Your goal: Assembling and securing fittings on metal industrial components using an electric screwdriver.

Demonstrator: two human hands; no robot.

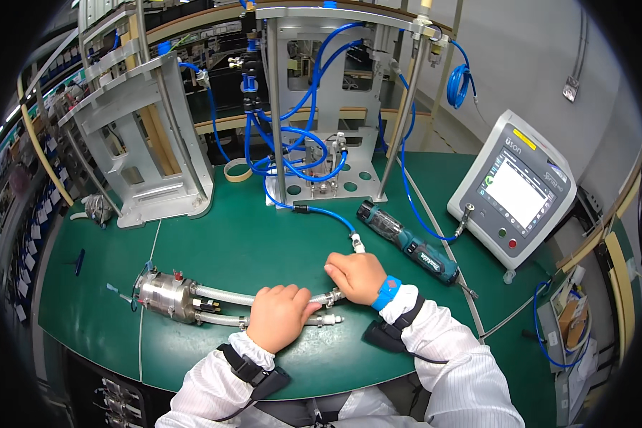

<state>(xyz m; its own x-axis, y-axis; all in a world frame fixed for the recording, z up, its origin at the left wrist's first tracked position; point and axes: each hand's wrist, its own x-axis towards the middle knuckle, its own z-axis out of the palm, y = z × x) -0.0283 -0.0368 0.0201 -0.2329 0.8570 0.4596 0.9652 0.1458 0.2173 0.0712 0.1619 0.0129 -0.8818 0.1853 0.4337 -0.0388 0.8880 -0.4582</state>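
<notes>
A shiny metal canister (165, 296) lies on its side at the left of the green table, with two whitish flexible tubes (225, 293) running right from it. My left hand (282, 315) is closed over the tubes near their far ends. Closed around the white connector (358, 244) of a blue air hose (333, 215) is my right hand (358, 278). The upper tube's end fitting (328, 297) reaches my right fingers, which hide whether it meets the connector. Below it, the lower tube's white-tipped fitting (329, 320) lies exposed.
A teal-and-black power screwdriver (406, 242) lies right of my right hand. Beyond it stands a grey tester (513, 189) with a lit screen. Metal fixtures with blue hoses (315, 93) rise at the back, near a tape roll (237, 170). A dark pen (80, 262) lies far left.
</notes>
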